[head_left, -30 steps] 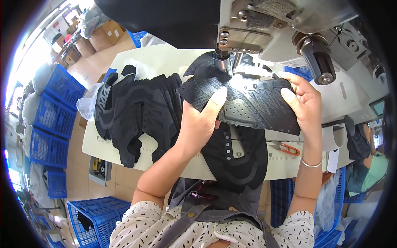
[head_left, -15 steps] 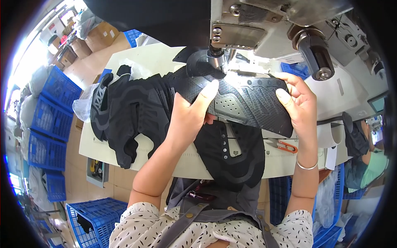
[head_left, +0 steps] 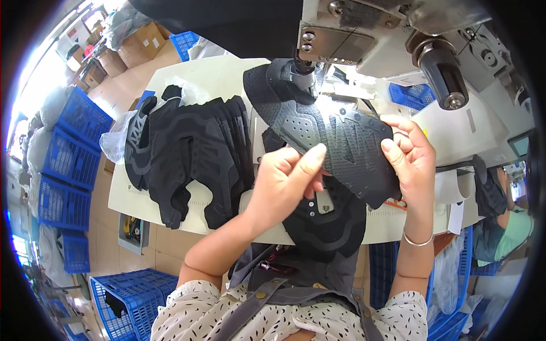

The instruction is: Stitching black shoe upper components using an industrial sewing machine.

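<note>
A black shoe upper (head_left: 347,142) lies slanted under the lit head of an industrial sewing machine (head_left: 333,45). My left hand (head_left: 290,179) pinches its lower left edge between thumb and fingers. At its right end my right hand (head_left: 412,153) grips the border, thumb on top and fingers behind. Below, a second black upper (head_left: 327,241) with a row of eyelets hangs over the table's front edge, partly covered by the held one. A stack of black uppers (head_left: 190,148) rests on the table to the left of my left hand.
The pale table (head_left: 261,236) carries a ruler scale near its front. Orange-handled thread snips (head_left: 396,203) lie partly hidden under the held upper. Blue crates (head_left: 133,304) stand on the floor at lower left, with more stacked along the left. Another person (head_left: 515,227) sits at far right.
The held upper has turned clockwise, its right end dropping nearer me and over the snips. My left hand has slid right and toward me along its edge, away from the stack.
</note>
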Demonstrator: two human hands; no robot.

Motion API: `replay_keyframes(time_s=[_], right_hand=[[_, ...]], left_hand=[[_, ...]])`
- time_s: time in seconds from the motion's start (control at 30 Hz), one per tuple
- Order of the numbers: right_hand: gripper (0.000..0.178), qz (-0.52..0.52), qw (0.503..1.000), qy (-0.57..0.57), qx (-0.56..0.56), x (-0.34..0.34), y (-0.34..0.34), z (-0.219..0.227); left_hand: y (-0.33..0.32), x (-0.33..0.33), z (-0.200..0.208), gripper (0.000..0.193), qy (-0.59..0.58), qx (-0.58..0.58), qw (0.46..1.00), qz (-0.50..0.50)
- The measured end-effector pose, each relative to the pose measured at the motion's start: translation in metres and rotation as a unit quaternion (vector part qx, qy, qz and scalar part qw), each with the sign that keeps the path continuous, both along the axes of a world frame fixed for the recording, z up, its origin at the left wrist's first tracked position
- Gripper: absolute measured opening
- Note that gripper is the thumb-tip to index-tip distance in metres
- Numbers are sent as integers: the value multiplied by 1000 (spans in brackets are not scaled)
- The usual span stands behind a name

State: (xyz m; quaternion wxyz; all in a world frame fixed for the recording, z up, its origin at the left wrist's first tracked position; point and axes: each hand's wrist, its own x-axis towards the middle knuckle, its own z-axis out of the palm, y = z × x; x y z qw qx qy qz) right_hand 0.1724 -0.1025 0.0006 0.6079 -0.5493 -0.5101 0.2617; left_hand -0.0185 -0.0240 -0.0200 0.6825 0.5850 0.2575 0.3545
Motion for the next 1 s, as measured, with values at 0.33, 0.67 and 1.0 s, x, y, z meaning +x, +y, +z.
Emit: replay_keyframes(time_s=[0.33, 0.67, 1.0], right_hand=[[31, -68, 991, -118, 16, -47, -43, -4], [46, 1, 984, 177, -34, -23, -31, -57], [30, -94, 981, 147, 83, -62, -47, -36]], left_hand=[[-35, -3, -13, 20, -60, -77, 994, -39], [-14, -43, -3, 20, -76, -125, 989, 20], [-5, -54, 1, 31, 12, -26, 998, 64]])
